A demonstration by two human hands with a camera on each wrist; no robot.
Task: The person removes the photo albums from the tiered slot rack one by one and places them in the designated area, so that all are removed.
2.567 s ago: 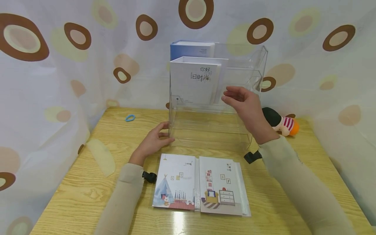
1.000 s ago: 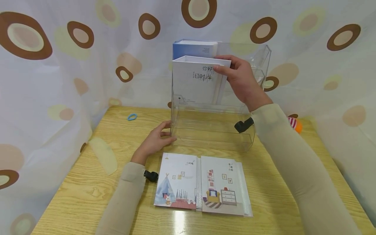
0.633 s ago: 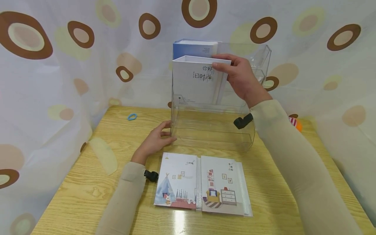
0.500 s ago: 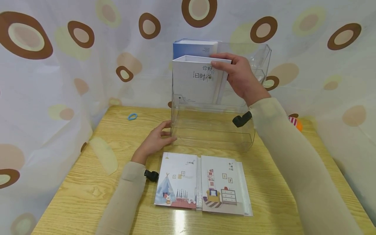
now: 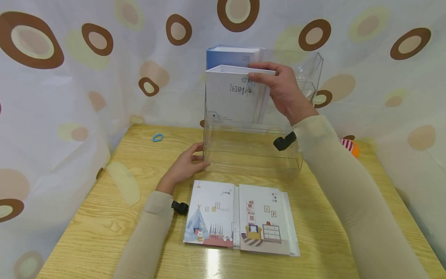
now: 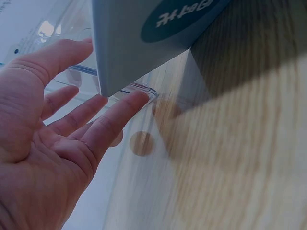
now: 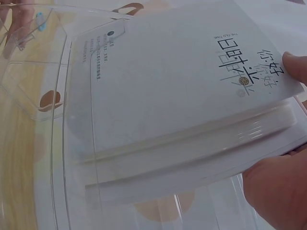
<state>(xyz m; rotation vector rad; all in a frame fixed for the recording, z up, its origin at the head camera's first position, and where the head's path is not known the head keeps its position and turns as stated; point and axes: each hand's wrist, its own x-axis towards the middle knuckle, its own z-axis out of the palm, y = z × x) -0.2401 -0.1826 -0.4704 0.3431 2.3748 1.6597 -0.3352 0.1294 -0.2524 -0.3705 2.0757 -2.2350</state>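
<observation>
Right hand (image 5: 283, 85) is pinching white book (image 5: 228, 99) in clear rack (image 5: 251, 169); left hand (image 5: 183, 166), fingers loosely extended, is touching rack's side; illustrated books (image 5: 213, 215) are lying on counter (image 5: 104, 224).

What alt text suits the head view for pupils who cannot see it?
A person's right hand grips a white book standing in a clear rack, a blue book behind it. The left hand touches the rack's side; two illustrated books lie on the wooden table.

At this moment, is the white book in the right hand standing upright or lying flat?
Upright: the head view shows the white book standing in the clear rack, the right hand pinching its top edge.
</observation>
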